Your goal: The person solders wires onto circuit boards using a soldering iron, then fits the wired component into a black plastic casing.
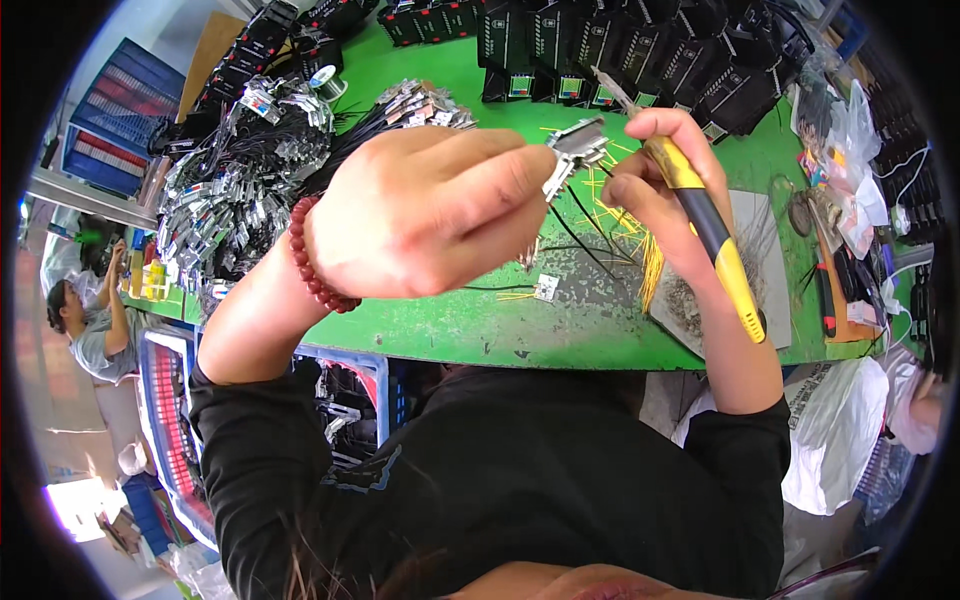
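Observation:
My left hand (430, 215), with a red bead bracelet at its wrist, is closed on a small silvery metal part (575, 150) held above the bench. Dark thin wires (585, 240) hang below that part. Wrapped in my right hand (665, 195) is a soldering iron (716, 240) with a yellow and black handle. Its metal end points up and to the left, beyond the metal part, and does not appear to touch it. Below my hands, a small pale square piece (546, 287) rests on the green bench (440, 330). Yellow wires (650, 270) lie scattered nearby.
At the left, a large heap of metal parts with black leads (240, 200) covers the bench. A solder spool (327, 83) stands behind it. Black housings (640, 60) line the back. A worn grey board (745, 240) lies right, near hand tools (828, 300). Another person (100, 330) sits far left.

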Available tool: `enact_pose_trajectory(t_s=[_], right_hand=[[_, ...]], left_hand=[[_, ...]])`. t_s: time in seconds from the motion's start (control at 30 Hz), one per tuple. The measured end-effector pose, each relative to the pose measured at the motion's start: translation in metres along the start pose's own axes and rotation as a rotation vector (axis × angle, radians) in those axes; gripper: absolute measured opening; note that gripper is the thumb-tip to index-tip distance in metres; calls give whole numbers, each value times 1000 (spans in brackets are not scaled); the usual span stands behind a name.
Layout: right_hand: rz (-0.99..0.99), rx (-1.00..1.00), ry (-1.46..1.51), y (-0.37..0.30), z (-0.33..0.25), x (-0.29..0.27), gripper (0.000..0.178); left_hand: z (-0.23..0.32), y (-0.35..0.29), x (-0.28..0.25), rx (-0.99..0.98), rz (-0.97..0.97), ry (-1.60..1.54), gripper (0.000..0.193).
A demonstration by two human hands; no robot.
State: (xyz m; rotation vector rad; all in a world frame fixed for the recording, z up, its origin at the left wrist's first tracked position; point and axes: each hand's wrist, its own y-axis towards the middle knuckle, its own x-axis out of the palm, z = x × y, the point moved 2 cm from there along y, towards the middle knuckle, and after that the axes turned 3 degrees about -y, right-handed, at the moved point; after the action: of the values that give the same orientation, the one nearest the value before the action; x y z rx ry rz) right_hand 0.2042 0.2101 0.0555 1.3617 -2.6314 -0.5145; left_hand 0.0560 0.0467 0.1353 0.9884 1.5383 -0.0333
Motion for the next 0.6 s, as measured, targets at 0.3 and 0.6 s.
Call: enact_pose_trajectory(t_s=[0.3, 0.6], right_hand=[[-72, -209, -134, -28, -6, 21, 40], [18, -384, -497, -22, 40, -21, 28]], left_hand=[[-7, -9, 18, -133, -12, 0, 29], [-36, -52, 14, -391, 116, 131, 21]])
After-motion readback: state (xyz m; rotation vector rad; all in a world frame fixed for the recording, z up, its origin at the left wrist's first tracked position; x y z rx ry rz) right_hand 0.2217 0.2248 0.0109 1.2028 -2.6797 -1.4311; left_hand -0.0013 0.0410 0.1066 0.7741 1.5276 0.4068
